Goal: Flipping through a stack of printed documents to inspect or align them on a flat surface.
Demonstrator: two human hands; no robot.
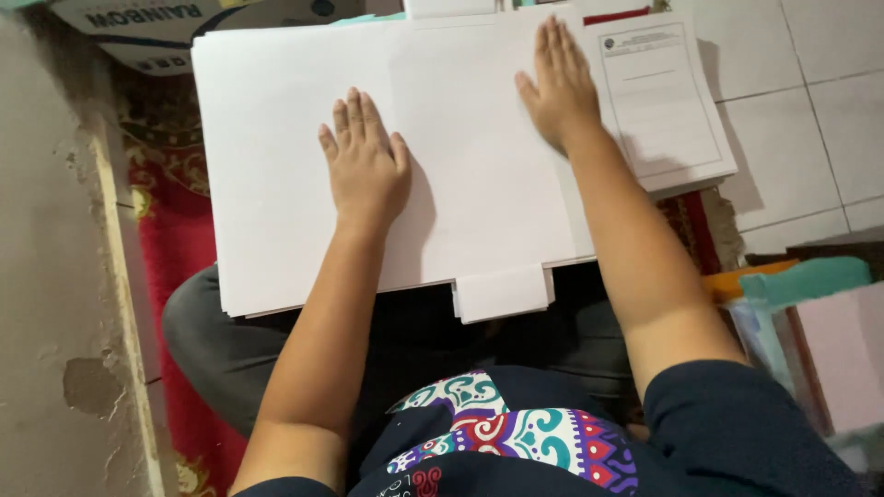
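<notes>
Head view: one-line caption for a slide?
Seated person presses left hand and right hand flat on a white folded sheet over their lap, beside a printed form.

We saw a big white folder (276, 166) with a small white tab (502, 293). Beside it lay a white printed sheet (658, 101) with thin grey lines. The rug (180, 248) was red with gold swirls. The floor tiles (810, 83) were pale white. Our shirt (516, 437) was dark blue with teal, red, purple and white curly shapes. A teal folder (810, 276) and a pink sheet (843, 350) sat nearby.
</notes>
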